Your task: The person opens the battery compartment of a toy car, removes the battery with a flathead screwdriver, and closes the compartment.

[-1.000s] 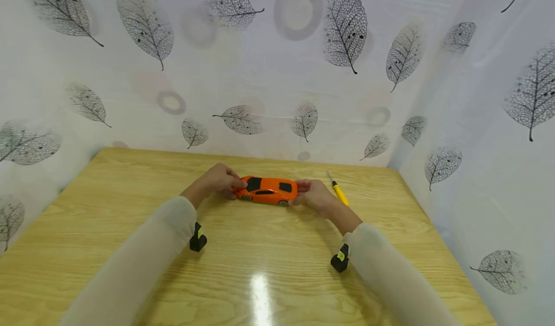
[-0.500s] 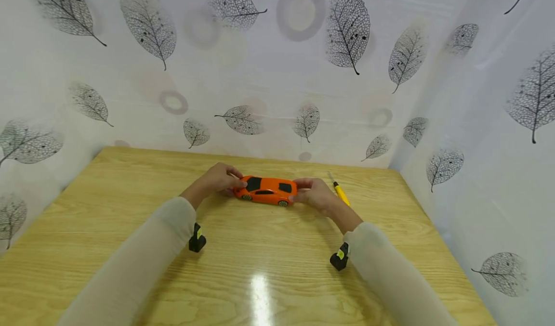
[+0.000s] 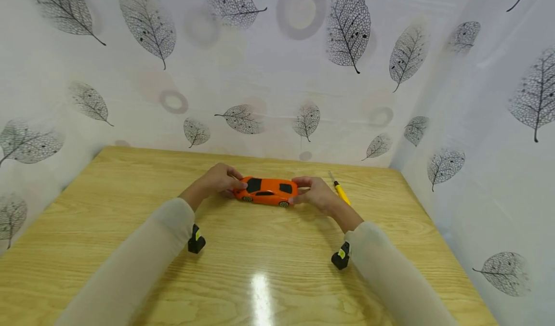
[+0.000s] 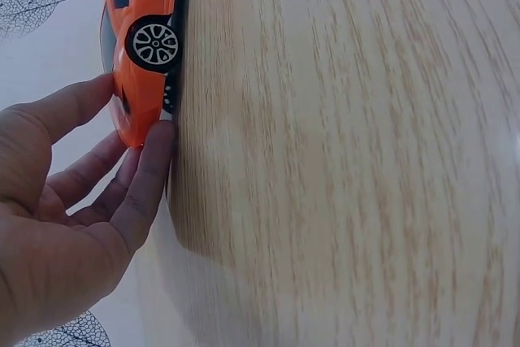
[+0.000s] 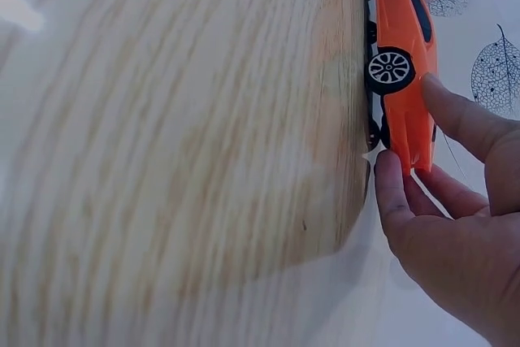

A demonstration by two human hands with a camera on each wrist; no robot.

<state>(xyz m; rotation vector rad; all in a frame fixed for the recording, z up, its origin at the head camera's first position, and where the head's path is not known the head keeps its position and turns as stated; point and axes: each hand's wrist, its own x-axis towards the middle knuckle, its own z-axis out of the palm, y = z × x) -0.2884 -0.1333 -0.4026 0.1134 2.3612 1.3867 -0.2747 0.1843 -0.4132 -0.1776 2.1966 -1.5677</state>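
An orange toy car [image 3: 269,191] with black windows sits low at the wooden table's far middle, its wheels toward the tabletop. My left hand [image 3: 218,180] holds one end: in the left wrist view the thumb [image 4: 81,105] presses on the hood and the fingertips [image 4: 154,148] touch the lower bumper. At the opposite end my right hand [image 3: 316,193] pinches the car, with its thumb [image 5: 459,115] on the upper body and fingertips [image 5: 390,170] at the bumper's bottom edge. Whether the wheels touch the wood or hover just above it, I cannot tell.
A screwdriver [image 3: 341,192] with a yellow handle lies right of my right hand. The wooden table [image 3: 234,263] ends at a leaf-printed white curtain [image 3: 269,75] behind and to the sides. Small black wrist cameras [image 3: 196,241] hang at both sleeves.
My right hand's fingers have shifted a little upward at the car's end, the upper finger now straighter. The car and my left hand stay nearly in place.
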